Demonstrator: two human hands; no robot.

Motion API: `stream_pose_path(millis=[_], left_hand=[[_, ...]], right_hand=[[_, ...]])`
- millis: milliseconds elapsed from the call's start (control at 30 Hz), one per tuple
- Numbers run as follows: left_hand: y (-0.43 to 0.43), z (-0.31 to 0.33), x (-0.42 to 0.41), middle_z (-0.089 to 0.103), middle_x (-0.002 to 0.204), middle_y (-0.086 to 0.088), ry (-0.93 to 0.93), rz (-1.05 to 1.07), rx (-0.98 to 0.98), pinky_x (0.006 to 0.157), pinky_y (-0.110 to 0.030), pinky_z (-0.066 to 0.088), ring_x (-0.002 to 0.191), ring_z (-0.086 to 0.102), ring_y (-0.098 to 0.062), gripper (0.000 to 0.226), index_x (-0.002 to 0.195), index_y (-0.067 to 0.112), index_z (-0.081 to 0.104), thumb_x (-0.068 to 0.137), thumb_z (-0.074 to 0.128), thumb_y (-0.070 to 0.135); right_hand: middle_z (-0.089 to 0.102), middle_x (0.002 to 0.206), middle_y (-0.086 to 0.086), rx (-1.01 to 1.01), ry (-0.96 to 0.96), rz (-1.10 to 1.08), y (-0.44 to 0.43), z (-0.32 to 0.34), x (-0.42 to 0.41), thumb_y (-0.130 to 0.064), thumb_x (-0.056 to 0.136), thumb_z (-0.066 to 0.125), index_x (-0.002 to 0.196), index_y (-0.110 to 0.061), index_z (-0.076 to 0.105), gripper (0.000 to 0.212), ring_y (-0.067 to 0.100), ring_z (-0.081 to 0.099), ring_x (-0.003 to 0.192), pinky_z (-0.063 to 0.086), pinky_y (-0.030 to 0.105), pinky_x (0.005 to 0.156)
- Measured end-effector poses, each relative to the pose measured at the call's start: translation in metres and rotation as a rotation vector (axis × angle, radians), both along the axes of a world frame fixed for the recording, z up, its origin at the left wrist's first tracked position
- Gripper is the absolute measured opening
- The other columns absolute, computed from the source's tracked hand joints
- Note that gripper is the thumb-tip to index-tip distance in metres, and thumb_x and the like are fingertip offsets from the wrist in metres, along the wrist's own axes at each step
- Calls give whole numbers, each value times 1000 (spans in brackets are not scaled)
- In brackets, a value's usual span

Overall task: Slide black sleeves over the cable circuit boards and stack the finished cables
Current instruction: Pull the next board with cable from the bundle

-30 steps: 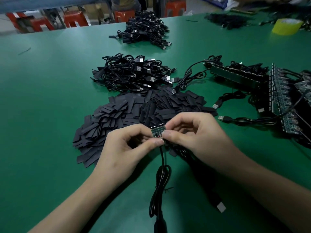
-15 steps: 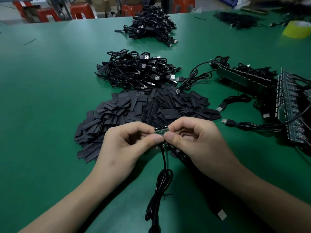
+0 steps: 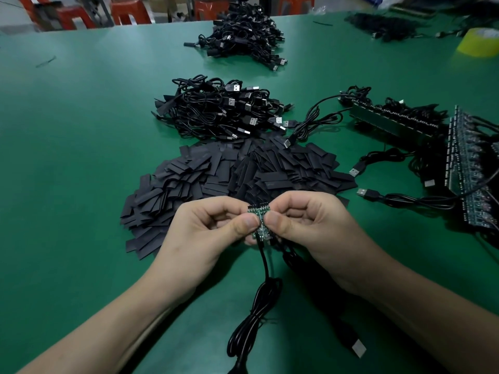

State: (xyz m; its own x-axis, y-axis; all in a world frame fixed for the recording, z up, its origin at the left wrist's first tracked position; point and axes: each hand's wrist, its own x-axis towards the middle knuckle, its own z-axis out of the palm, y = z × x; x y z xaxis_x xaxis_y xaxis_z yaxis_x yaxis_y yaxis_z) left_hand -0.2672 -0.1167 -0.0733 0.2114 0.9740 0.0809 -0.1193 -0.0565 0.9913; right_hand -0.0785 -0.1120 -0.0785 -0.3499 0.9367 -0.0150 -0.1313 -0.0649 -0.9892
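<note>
Two bare hands meet above a green table [image 3: 81, 163], both pinching one small green circuit board [image 3: 258, 221]. The left hand [image 3: 205, 233] has its fingers curled in tight, thumb tip pressed on the board's left face; the right hand [image 3: 310, 230] mirrors it, fingers curled, thumb tip pressed on the board's right side, so the two thumbs nearly touch. A row of dark pins shows along the board's top edge. A black cable [image 3: 253, 314] hangs from the bottom of the board and loops on the table between the forearms; a USB plug [image 3: 358, 348] lies near the right forearm. Just behind the hands spreads a loose pile of flat black sleeves [image 3: 243, 171]. Beyond that sits a heap of coiled black USB cables [image 3: 221, 109], and a second heap [image 3: 243, 36] farther back. To the right lie long strips of joined circuit boards [image 3: 469, 168] with cables attached. A yellow tape roll [image 3: 479, 41] sits at the far right edge.
</note>
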Motion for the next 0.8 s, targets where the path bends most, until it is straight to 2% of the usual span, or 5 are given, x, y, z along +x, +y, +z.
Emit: stream_pose_path(millis=[200,400,533,667,800], left_hand=[[0,7,1,71,65,-8,-47,0,0,65,-23,57,61,68,-19,8,74,14,77,72,75,22],[5,11,-12,70,62,-4,100,134,64,49,-17,49,52,64,-10,14,70,27,76,65,87,33],[6,9,-12,70,61,-7,209,152,172,50,-18,50,51,64,-10,19,74,22,75,66,87,34],[7,5,-7,70,62,-10,156,164,177,51,-15,50,51,64,-9,15,75,12,72,67,81,22],[8,5,-9,74,70,-7,135,61,192,58,-18,54,59,69,-10,7,83,10,74,79,74,16]], right_hand=[[76,84,10,-65,8,164,9,9,8,-20,86,72,83,-18,77,6,12,66,68,54,21,67],[70,66,-12,279,-735,90,31,30,58,-41,79,78,79,-27,77,14,1,60,59,47,13,60],[67,81,-21,574,-1153,-92,33,32,69,-75,77,56,101,-34,74,50,0,60,79,50,24,72],[66,95,-27,638,-843,-103,14,24,31,-64,88,54,107,-34,74,40,-2,59,96,47,22,84],[67,77,-7,508,-664,-9,0,9,4,-44,89,69,88,-26,74,18,10,60,70,48,33,67]])
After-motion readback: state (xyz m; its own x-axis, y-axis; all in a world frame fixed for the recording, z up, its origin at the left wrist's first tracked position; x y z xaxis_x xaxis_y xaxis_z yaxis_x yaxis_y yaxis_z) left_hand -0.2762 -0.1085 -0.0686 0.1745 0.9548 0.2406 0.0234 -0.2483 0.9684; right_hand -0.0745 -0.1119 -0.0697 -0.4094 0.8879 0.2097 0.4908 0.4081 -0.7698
